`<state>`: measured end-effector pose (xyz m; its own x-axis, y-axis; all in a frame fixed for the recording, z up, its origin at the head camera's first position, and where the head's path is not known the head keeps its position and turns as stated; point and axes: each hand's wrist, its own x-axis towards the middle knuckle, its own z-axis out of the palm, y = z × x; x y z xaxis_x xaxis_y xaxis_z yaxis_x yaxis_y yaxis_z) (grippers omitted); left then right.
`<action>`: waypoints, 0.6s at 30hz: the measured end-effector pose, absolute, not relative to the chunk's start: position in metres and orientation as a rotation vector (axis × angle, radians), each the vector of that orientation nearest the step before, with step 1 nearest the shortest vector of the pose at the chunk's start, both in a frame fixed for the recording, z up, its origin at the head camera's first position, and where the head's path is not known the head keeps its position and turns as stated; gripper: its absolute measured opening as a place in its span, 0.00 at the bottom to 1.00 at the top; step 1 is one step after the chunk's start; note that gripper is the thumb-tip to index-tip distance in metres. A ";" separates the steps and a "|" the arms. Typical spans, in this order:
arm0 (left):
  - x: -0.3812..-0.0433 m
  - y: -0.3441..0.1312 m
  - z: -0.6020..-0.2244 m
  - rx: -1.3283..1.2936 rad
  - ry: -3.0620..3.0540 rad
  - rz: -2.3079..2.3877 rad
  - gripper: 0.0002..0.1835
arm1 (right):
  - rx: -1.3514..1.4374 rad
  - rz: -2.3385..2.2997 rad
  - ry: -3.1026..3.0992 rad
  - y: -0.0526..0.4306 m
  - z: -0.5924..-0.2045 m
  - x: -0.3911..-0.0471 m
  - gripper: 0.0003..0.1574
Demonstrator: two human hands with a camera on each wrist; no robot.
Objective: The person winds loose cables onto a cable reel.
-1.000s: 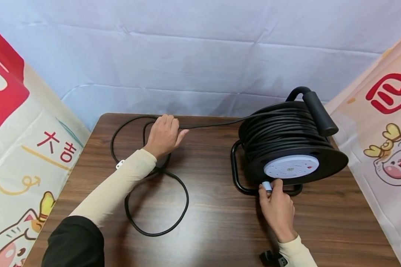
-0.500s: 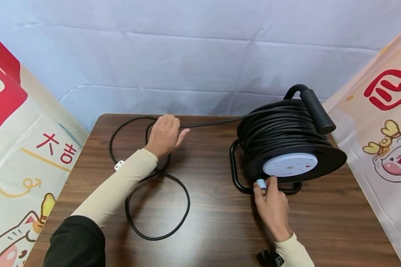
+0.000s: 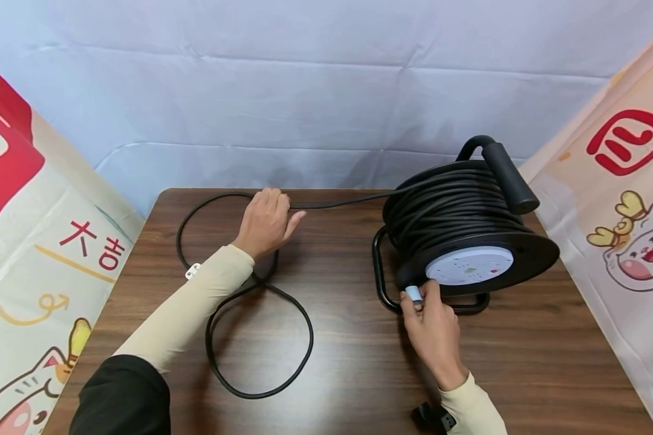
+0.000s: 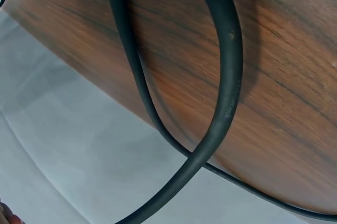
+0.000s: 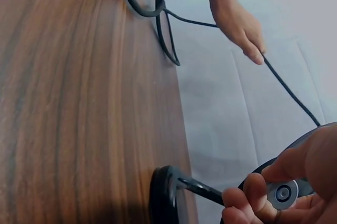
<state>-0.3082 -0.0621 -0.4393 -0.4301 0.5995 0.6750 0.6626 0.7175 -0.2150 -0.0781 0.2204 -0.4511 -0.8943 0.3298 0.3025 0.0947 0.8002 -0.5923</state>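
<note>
A large cable reel (image 3: 450, 205), wound with black cable, stands at the table's right on its black tubular frame (image 3: 380, 275). My right hand (image 3: 435, 335) pinches the pale blue crank knob (image 3: 414, 294) low on the reel's near flange; its round end face shows between the fingers in the right wrist view. Near the table's back edge, my left hand (image 3: 263, 223) holds the black cable (image 3: 354, 201), its palm and fingertips hidden from above. From that hand the cable runs taut to the reel's top. In the left wrist view, cable loops (image 4: 230, 71) cross over the tabletop.
Loose cable (image 3: 258, 396) lies in loops on the wooden table (image 3: 354, 362) at the left. A small white piece (image 3: 193, 271) shows beside the left forearm. The reel's black carrying handle (image 3: 510, 178) leans right. White cloth hangs behind; printed banners flank both sides.
My right hand has carried the knob left and slightly upward around the flange, turning the reel's drum. My left hand keeps its place on the cable; the whole view has shifted slightly.
</note>
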 end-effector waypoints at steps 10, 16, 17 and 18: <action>-0.307 -0.052 -0.439 -0.969 -2.135 -0.133 0.24 | -0.270 0.831 -2.541 0.215 -0.440 -0.080 0.14; -0.308 -0.045 -0.439 -0.981 -2.118 -0.157 0.24 | -0.261 0.860 -2.536 0.211 -0.433 -0.081 0.14; -0.308 -0.044 -0.439 -0.982 -2.116 -0.156 0.24 | -0.260 0.865 -2.535 0.211 -0.432 -0.081 0.14; -0.308 -0.043 -0.439 -0.984 -2.114 -0.157 0.24 | -0.259 0.872 -2.533 0.210 -0.431 -0.080 0.14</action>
